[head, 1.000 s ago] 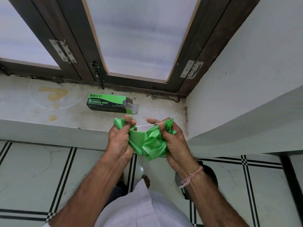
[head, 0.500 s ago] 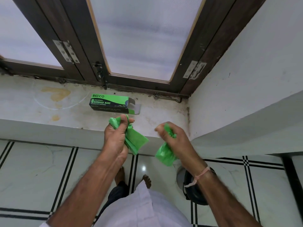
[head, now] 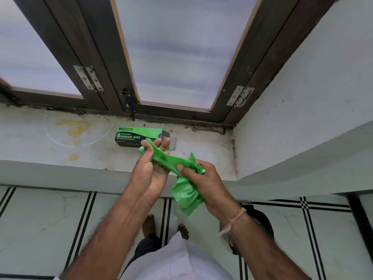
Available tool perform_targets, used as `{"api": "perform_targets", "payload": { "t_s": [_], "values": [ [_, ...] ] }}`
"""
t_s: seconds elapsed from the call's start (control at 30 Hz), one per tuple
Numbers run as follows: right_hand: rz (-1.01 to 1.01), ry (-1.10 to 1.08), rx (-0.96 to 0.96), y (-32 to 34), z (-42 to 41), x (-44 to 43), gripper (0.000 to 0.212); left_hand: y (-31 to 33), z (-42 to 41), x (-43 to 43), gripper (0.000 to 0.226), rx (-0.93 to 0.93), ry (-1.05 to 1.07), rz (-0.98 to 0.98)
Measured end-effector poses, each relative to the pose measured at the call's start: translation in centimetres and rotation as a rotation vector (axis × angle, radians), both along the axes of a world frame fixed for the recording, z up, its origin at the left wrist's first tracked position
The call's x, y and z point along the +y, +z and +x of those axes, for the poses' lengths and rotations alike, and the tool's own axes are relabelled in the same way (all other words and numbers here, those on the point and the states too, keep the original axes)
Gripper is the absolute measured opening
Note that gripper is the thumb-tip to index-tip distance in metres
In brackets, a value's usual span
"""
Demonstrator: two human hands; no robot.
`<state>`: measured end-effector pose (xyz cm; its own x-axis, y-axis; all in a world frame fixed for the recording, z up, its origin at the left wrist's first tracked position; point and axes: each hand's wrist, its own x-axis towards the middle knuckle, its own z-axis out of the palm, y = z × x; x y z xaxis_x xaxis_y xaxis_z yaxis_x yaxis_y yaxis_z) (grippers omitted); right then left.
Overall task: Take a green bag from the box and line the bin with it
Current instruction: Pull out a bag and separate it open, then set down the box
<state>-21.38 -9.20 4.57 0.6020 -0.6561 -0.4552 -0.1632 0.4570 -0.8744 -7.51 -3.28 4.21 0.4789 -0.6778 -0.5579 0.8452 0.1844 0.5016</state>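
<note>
Starting from the left, a yellow stain (head: 73,128) marks the pale window ledge (head: 30,142). Further right on the same ledge lies the green and dark box (head: 139,135) of garbage bags, on its long side, with the open end flap toward the right. In the view it sits just behind my left fingers.

My left grip (head: 150,170) pinches one end of the green bag (head: 185,193) between thumb and fingers, with the palm turned toward me. From there the bag runs as a twisted strip down and right into my right grip (head: 203,184), which is closed around it with the thumb on top. The rest of the bag hangs crumpled below this hand, above the tiled floor (head: 40,219).

A pale thread band (head: 234,219) is on my right wrist. Behind the right forearm, on the floor, stands the dark bin (head: 262,221) — mostly hidden, so I cannot tell what is inside.
</note>
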Motion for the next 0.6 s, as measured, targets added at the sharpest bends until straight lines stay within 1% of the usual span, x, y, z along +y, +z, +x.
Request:
{"api": "perform_targets", "payload": {
  "t_s": [0.07, 0.13, 0.17, 0.23, 0.3, 0.37, 0.43, 0.47, 0.53, 0.6],
  "values": [
    [0.211, -0.031, -0.043, 0.4, 0.1, -0.6, 0.021, -0.1, 0.6, 0.6, 0.03, -0.089, -0.102, -0.014],
    [0.278, -0.026, -0.067, 0.5, 0.1, -0.9, 0.026, 0.0, 0.9, 0.9, 0.027, -0.193, -0.142, 0.004],
    [0.254, -0.006, -0.069, 0.7, 0.1, -0.9, 0.027, 0.0, 1.0, 0.9, 0.03, -0.221, -0.128, 0.034],
    [0.136, 0.04, -0.05, 0.8, 0.3, -0.6, 0.03, 0.0, 1.3, 0.8, 0.038, -0.244, -0.088, 0.105],
    [0.04, 0.017, -0.036, 0.7, 0.7, -0.2, 0.026, 0.0, 1.7, 0.8, 0.04, -0.266, -0.083, 0.156],
    [0.08, -0.076, -0.023, 0.2, 1.1, -0.2, 0.021, 0.0, 2.2, 1.0, 0.041, -0.279, -0.123, 0.14],
    [0.172, -0.162, -0.043, -0.1, 1.2, -0.4, 0.015, -0.1, 2.6, 1.2, 0.033, -0.291, -0.171, 0.09],
    [0.165, -0.171, -0.051, -0.3, 1.2, -0.4, 0.015, -0.2, 2.8, 1.3, 0.028, -0.302, -0.18, 0.091],
    [0.034, -0.123, -0.05, -0.6, 1.1, -0.4, 0.02, -0.4, 3.1, 1.3, 0.024, -0.331, -0.173, 0.144],
    [-0.113, -0.096, -0.045, -1.0, 1.2, 0.0, 0.02, -0.8, 3.1, 1.2, 0.029, -0.374, -0.194, 0.2]
  ]
}}
